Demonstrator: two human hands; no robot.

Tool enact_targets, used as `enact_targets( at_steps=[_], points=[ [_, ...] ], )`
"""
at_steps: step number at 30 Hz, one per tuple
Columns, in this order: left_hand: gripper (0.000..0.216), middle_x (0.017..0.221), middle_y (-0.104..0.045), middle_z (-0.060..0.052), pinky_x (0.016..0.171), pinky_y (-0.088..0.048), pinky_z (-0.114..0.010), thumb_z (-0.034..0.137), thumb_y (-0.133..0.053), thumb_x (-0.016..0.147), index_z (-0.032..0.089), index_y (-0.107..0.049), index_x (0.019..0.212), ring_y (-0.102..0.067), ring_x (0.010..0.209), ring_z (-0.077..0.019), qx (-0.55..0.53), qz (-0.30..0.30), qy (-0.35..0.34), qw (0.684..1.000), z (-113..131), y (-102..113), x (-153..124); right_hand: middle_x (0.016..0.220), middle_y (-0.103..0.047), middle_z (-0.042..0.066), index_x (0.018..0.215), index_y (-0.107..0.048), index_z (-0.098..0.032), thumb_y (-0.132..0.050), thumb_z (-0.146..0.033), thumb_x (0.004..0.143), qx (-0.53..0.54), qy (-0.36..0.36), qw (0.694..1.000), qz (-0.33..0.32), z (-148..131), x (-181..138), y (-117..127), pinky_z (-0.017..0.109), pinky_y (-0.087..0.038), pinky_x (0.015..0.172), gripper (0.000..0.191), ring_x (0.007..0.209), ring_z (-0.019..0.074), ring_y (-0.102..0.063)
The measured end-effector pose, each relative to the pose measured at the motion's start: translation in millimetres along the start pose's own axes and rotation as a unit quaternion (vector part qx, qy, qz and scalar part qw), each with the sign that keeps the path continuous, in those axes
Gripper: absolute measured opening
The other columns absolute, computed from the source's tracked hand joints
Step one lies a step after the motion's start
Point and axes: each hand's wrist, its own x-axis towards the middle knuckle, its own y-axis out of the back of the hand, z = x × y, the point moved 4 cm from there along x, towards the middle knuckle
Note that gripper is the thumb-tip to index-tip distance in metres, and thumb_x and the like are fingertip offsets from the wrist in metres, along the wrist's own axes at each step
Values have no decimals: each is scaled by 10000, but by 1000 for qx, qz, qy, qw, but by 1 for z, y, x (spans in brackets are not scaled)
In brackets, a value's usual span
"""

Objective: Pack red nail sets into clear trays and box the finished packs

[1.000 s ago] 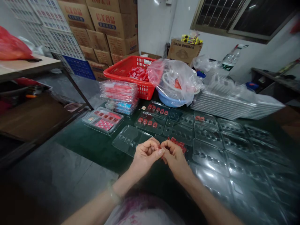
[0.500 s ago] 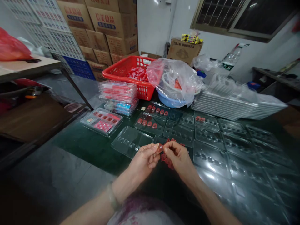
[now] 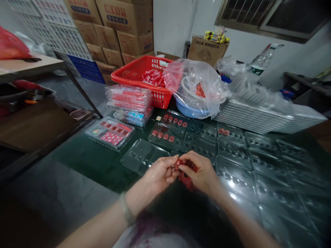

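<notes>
Between the fingertips of my left hand (image 3: 162, 172) and my right hand (image 3: 200, 171) is a small glossy dark-red piece (image 3: 178, 163); its exact kind is unclear. Both hands are closed in a pinch on it. Just below and behind my right fingers lies a heap of similar red pieces (image 3: 186, 181), partly hidden. A clear plastic tray (image 3: 144, 155) with small moulded hollows lies beyond my left hand. Farther back, red pieces sit in a row in another clear tray (image 3: 167, 135) and in the tray behind it (image 3: 176, 119).
More clear trays (image 3: 236, 175) cover the table's right side. A filled, lidded tray (image 3: 110, 132) lies left, near stacked packs (image 3: 129, 100). Behind stand a red basket (image 3: 129, 75), a blue basin (image 3: 191, 111) under a plastic bag, and stacked trays (image 3: 243, 115).
My fingers have turned the red piece and closed further around it, with my right hand tilting over it. The camera view has shifted slightly; the trays lie as before.
</notes>
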Motion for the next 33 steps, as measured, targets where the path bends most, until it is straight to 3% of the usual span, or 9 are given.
enact_targets(
  at_steps=[3, 6, 9, 13, 19, 24, 29, 33],
  points=[
    [173, 623, -461, -6, 341, -155, -150, 244, -581, 765, 94, -555, 682, -400, 438, -40, -20, 0, 8, 1000, 8, 0, 2, 728, -568, -8, 797, -596, -194, -560, -153, 769, -27, 4, 1000, 2, 7, 15, 5, 226, -406, 624, 62, 667, 109, -532],
    [191, 739, -492, -22, 354, -164, -153, 266, -586, 760, 99, -603, 850, -415, 479, -37, -10, -12, -7, 1000, 15, 4, 2, 724, -606, 7, 808, -602, -180, -567, -220, 767, -14, -31, 999, 32, 31, 36, 9, 228, -421, 593, 68, 634, 117, -547],
    [241, 750, -484, -17, 367, -152, -161, 224, -608, 732, 104, -609, 941, -397, 486, -32, 45, -2, -67, 997, 20, 14, -2, 702, -623, 20, 796, -613, -165, -574, -249, 753, -40, -52, 996, 61, 58, 59, 7, 236, -426, 575, 102, 606, 125, -554],
    [209, 652, -452, 10, 372, -151, -182, 227, -595, 752, 102, -618, 918, -335, 453, -32, 120, 11, -158, 980, 24, 28, -11, 697, -631, 21, 755, -626, -170, -579, -207, 736, -150, -53, 987, 20, 77, 81, -5, 238, -414, 605, 63, 627, 131, -560],
    [207, 533, -417, 43, 377, -145, -185, 270, -581, 778, 129, -613, 926, -291, 431, -42, 193, 58, -193, 960, 27, 45, -18, 759, -643, 30, 770, -633, -187, -563, -227, 766, -289, -66, 954, -35, 75, 86, -16, 239, -396, 638, 81, 692, 148, -576],
    [213, 536, -429, 50, 411, -208, -164, 298, -609, 763, 143, -619, 909, -316, 450, -35, 258, 78, -207, 941, 25, 44, -24, 836, -642, 55, 790, -634, -185, -507, -219, 810, -355, -74, 929, -73, 65, 85, -21, 253, -396, 684, 133, 787, 174, -594],
    [265, 624, -503, 22, 493, -318, -170, 327, -629, 738, 130, -613, 914, -396, 528, -56, 305, 90, -260, 912, 29, 36, -36, 884, -642, 61, 869, -639, -187, -484, -213, 826, -359, -75, 928, -70, 59, 80, -21, 252, -408, 700, 163, 809, 173, -600],
    [279, 680, -527, 4, 524, -360, -192, 345, -602, 755, 139, -599, 942, -447, 575, -84, 356, 106, -297, 879, 30, 40, -42, 913, -647, 53, 1079, -579, -185, -493, -197, 823, -320, -71, 944, -39, 56, 68, -12, 244, -415, 745, 270, 834, 158, -593]
  ],
)
